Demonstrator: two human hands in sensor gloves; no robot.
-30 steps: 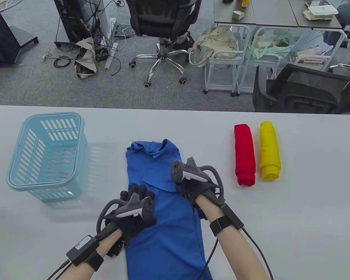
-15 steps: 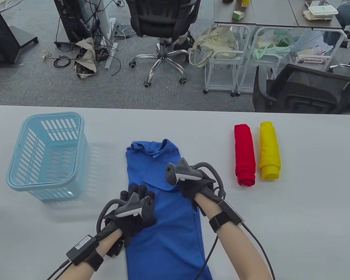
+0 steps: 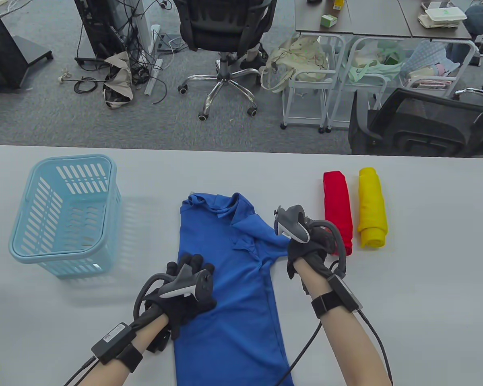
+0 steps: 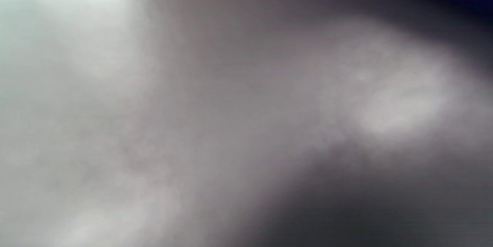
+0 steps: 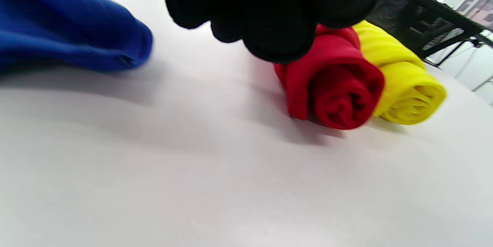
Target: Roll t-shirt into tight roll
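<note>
A blue t-shirt (image 3: 229, 305), folded into a long strip, lies on the white table (image 3: 406, 301) with its collar at the far end. My left hand (image 3: 189, 277) presses flat on its left side, fingers straight. My right hand (image 3: 310, 249) is off the shirt's right edge, fingers curled, gripping the sleeve, which is drawn out sideways to it. In the right wrist view the gloved fingers (image 5: 269, 8) curl at the top, with the blue sleeve (image 5: 57, 27) to the left. The left wrist view is a grey blur.
A red roll (image 3: 338, 209) (image 5: 335, 89) and a yellow roll (image 3: 372, 209) (image 5: 404, 89) lie side by side just right of my right hand. A light blue basket (image 3: 56, 255) stands at the left. Chairs and carts stand beyond the far edge.
My right hand has moved right off the shirt, drawing the folded sleeve out with it. The collar end shifted a little to the right. The left hand stayed put.
</note>
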